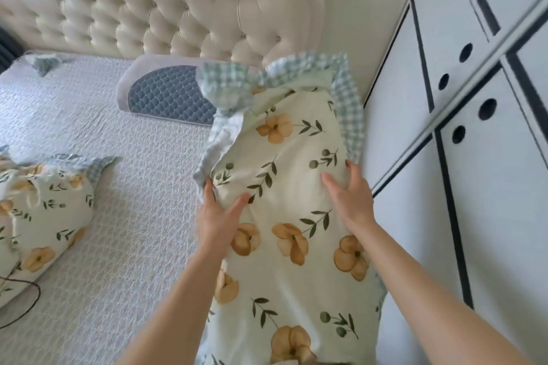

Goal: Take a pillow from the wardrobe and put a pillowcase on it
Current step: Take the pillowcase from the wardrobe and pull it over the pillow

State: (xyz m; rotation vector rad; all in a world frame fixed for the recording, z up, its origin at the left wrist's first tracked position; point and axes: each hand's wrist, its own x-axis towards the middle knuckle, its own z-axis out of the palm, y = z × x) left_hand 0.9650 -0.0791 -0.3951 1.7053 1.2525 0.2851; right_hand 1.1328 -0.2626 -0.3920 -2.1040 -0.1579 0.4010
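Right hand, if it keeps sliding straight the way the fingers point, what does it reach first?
The right hand lies open on the floral pillowcase, fingers pointing up toward the headboard. It would probably reach the pillowcase's checked frill first; depth is unclear.

We reach both bare forearms forward, our left hand [218, 216] and right hand [350, 195] open-palmed, fingers spread, thumbs angled inward.

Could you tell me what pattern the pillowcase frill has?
Pale green-and-white gingham frill on the pillowcase, head view.

Floral pillowcase [293, 187] with gingham frill covers pillow, lengthwise on bed edge
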